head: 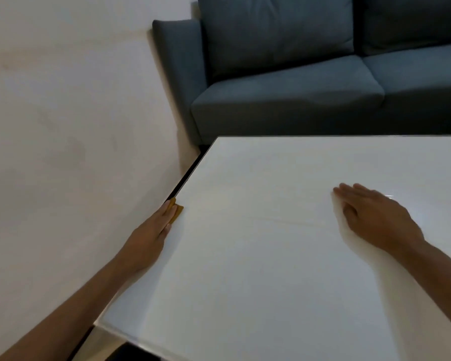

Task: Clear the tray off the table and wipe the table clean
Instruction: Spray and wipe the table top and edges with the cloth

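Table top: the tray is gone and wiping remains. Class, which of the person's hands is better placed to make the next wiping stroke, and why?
Probably the left hand: it already presses the yellow cloth against the table at its left edge. The right hand lies flat on the table, holding nothing.

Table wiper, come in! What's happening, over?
Left hand presses yellow cloth at table edge. Right hand flat on top. No tray visible.
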